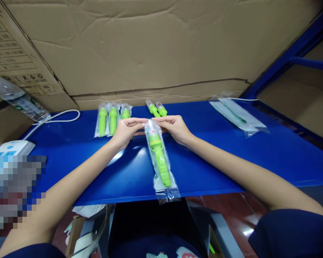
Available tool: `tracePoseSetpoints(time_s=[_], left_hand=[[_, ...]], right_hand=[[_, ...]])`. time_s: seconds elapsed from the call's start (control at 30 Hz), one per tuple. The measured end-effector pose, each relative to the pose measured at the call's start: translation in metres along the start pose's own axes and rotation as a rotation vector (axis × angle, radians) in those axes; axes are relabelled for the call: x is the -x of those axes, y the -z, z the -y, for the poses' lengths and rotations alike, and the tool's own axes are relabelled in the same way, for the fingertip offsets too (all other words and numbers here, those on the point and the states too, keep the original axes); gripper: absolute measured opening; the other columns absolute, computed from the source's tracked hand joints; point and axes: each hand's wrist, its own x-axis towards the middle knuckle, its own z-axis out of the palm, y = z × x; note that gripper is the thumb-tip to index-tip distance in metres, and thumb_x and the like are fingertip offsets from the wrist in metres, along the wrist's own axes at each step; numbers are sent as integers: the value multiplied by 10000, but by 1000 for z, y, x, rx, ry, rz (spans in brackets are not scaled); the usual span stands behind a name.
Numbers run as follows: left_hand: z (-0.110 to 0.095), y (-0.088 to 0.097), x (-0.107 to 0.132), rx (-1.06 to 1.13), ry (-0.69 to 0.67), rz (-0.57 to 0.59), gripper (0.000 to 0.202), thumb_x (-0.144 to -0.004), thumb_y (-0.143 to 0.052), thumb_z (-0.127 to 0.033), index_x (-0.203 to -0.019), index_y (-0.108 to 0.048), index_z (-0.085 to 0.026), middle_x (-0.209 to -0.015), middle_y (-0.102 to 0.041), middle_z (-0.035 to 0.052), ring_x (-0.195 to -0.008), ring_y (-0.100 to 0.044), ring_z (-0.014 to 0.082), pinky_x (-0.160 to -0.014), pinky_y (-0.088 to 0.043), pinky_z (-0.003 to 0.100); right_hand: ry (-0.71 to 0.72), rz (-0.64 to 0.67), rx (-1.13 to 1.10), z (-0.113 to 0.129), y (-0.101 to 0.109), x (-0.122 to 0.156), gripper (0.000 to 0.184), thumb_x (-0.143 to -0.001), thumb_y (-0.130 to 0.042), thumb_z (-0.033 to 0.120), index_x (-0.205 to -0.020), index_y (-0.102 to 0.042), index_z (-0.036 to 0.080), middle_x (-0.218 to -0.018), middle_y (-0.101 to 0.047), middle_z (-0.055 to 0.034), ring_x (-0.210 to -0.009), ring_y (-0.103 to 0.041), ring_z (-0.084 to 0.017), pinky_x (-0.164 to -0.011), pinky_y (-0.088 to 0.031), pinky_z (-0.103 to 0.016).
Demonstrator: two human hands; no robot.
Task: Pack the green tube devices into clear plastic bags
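Observation:
A long green plastic item sealed in a clear bag [160, 161] hangs from both my hands over the blue table [218, 157], its lower end past the near edge. My left hand [126, 131] pinches the bag's top edge from the left. My right hand [174, 127] pinches the same edge from the right. Behind my left hand lie three bagged green items [111, 119] side by side. Two more green items [156, 108] lie just behind my right hand.
A stack of empty clear bags [238, 115] lies at the back right. A plastic water bottle [17, 98], a white power strip [12, 147] and its cable [60, 116] sit at the left. Cardboard sheets [156, 46] stand behind the table.

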Motion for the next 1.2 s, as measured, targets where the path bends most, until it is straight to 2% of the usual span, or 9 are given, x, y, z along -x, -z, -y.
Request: tracePoseSetpoints(time_s=[0.27, 0.4, 0.5, 0.63, 0.7, 0.77, 0.93, 1.1, 1.2], left_hand=[[-8, -3, 2, -69, -6, 19, 179, -778, -700, -281, -867, -705, -126, -923, -753, 83, -901, -729, 206, -762, -626, 342], [-6, -3, 1, -75, -20, -12, 237, -761, -738, -334, -845, -684, -119, -880, -746, 75, -835, -723, 184, -734, -628, 319], [-3, -4, 1, -96, -29, -36, 247, -702, -802, -273, -805, -630, -127, -797, -733, 44, -734, -705, 146, -706, -624, 292], [-3, -5, 2, -80, -25, -64, 304, -691, -787, -158, -773, -494, -168, -719, -700, -8, -668, -693, 122, -701, -615, 283], [-4, -6, 2, -70, -17, -73, 321, -701, -773, -136, -797, -470, -178, -708, -692, -20, -668, -695, 120, -716, -609, 283], [-4, -5, 2, -62, -10, -69, 326, -709, -770, -134, -831, -472, -180, -730, -703, -13, -683, -701, 122, -729, -602, 280], [-3, -4, 1, -30, 25, -10, 343, -735, -785, -154, -898, -483, -172, -764, -703, -2, -708, -702, 124, -760, -573, 279], [2, -4, 1, -58, 90, 42, 290, -823, -755, -299, -856, -502, -159, -744, -640, 2, -728, -644, 108, -741, -519, 255], [5, -3, 1, -121, 104, 189, 337, -863, -693, -460, -841, -568, -148, -729, -598, 13, -664, -566, 97, -643, -454, 240]], right_hand=[[-33, 2, -3, 2, 0, -1, 218, -622, -817, 359, -704, -707, 190, -677, -701, -3, -579, -623, -116, -595, -545, -263], [-92, 62, -22, 6, 0, -2, 245, -708, -752, 406, -739, -682, 173, -690, -691, -20, -622, -645, -120, -584, -535, -233], [-109, 93, -3, 8, -1, -1, 350, -730, -743, 503, -754, -659, 164, -691, -688, -31, -621, -647, -120, -574, -541, -227], [-70, 51, 39, 6, -3, -1, 451, -605, -869, 428, -879, -586, 211, -676, -678, 28, -622, -649, -126, -583, -565, -244], [-95, 56, 15, 5, -1, -2, 489, -609, -877, 396, -949, -570, 223, -706, -685, 34, -654, -660, -128, -599, -568, -243], [-144, 117, -1, 5, 1, -2, 422, -663, -850, 410, -924, -588, 205, -754, -692, 8, -693, -664, -126, -628, -566, -239], [-223, 304, 26, 6, 4, 0, 388, -749, -780, 494, -908, -652, 164, -779, -668, -24, -649, -603, -111, -567, -498, -226], [-170, 277, -4, 5, 2, 2, 415, -722, -798, 517, -848, -619, 164, -718, -608, 1, -599, -532, -93, -526, -430, -218], [-129, 276, 34, 4, 1, 3, 454, -717, -778, 582, -849, -596, 188, -735, -597, -3, -626, -537, -114, -561, -448, -250]])
